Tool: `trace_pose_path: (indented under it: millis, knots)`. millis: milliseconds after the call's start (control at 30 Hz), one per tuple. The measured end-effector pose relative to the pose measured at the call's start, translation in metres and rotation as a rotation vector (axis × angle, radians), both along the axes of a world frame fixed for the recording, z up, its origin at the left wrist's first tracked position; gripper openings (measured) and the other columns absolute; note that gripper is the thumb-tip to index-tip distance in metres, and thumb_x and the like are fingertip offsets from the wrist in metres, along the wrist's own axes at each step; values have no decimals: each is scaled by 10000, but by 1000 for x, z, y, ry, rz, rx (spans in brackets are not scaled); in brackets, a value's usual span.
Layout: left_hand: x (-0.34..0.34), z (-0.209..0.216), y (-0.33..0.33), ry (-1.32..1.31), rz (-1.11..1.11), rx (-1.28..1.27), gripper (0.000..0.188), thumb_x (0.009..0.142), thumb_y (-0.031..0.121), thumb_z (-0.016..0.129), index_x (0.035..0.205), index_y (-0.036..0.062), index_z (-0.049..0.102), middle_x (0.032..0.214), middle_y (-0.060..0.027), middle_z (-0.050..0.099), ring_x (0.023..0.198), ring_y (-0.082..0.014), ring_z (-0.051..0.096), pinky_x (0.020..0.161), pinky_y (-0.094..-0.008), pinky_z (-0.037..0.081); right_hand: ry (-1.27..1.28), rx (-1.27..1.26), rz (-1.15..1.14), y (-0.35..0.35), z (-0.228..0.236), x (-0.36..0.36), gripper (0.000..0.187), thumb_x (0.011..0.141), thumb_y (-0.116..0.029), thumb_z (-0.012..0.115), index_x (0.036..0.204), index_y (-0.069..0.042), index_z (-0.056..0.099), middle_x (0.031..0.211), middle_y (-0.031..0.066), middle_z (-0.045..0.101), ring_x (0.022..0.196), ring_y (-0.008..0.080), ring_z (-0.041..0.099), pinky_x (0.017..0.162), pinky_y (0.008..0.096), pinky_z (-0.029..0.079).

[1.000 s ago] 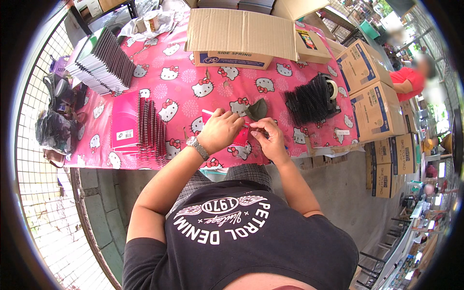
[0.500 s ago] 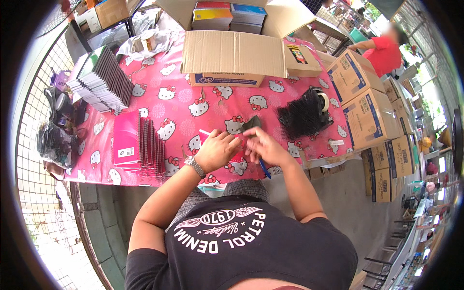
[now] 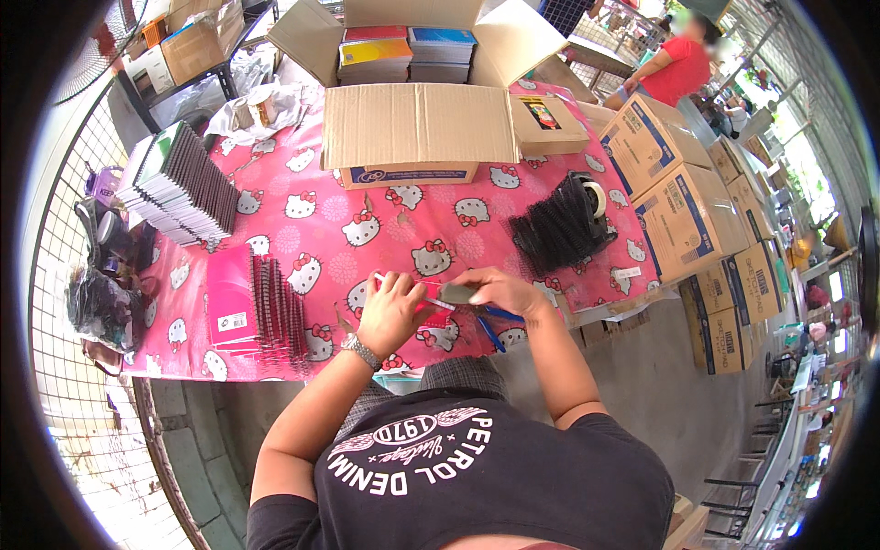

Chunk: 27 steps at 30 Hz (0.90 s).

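My left hand is closed, fingers bent around a thin white strip that runs toward my right hand. Between thumb and fingers, my right hand pinches a dark grey-green flat piece, too small to name, right by the strip's end. Beneath both hands lies a small red piece, partly covered. Close under the right hand rests a slim blue, handle-like thing. Left of my hands is a stack of pink spiral notebooks; to the right sits a heap of black binding coils.
An open carton of notebooks stands at the table's far side. Dark-spined notebooks are stacked at left. A tape roll is beside the coils. Closed cartons flank the right edge. A person in red is beyond them.
My right hand has taken hold of the grey-green piece, which lay on the table just beyond it. My left hand stays at the white strip. The view has shifted slightly.
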<state>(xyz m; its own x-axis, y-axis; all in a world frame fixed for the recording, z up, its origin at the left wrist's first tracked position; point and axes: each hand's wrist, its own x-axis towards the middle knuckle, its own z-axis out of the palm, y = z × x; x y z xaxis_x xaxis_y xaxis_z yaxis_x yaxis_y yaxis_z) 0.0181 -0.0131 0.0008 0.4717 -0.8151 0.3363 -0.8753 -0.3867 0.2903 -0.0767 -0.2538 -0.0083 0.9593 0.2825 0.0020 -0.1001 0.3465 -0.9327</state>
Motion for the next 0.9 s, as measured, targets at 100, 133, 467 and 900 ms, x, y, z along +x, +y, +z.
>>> trace_pose_path:
  millis: [100, 133, 467, 900]
  knots:
    - [1, 2, -2, 37, -53, -26, 350, 791, 366, 747, 982, 108, 607, 978, -78, 564, 1027, -292, 528, 907, -494, 400, 139, -72, -132, -4, 4, -2, 421, 831, -105, 613, 1234, 17, 633, 1199, 113, 663, 1099, 179, 599, 985, 310, 447]
    - [2, 2, -4, 41, -51, -27, 357, 786, 368, 752, 985, 109, 609, 977, -80, 563, 1026, -292, 529, 908, -487, 400, 132, -209, -109, -5, 6, -3, 425, 827, -112, 616, 1230, 21, 634, 1200, 112, 663, 1102, 186, 601, 988, 314, 448]
    - [8, 5, -2, 65, -66, -52, 371, 789, 351, 752, 1033, 111, 610, 992, -92, 559, 1047, -310, 525, 926, -464, 402, 28, -376, -92, 3, 26, 3, 492, 775, -101, 605, 1255, 6, 617, 1294, 128, 615, 1227, 221, 557, 1081, 344, 387]
    - [9, 6, -3, 127, -82, -50, 344, 822, 310, 724, 1055, 90, 600, 1026, -106, 581, 1068, -322, 529, 945, -461, 408, -58, -18, -83, 10, 22, 5, 451, 763, -95, 615, 1203, -1, 639, 1229, 132, 621, 1153, 247, 568, 1016, 359, 430]
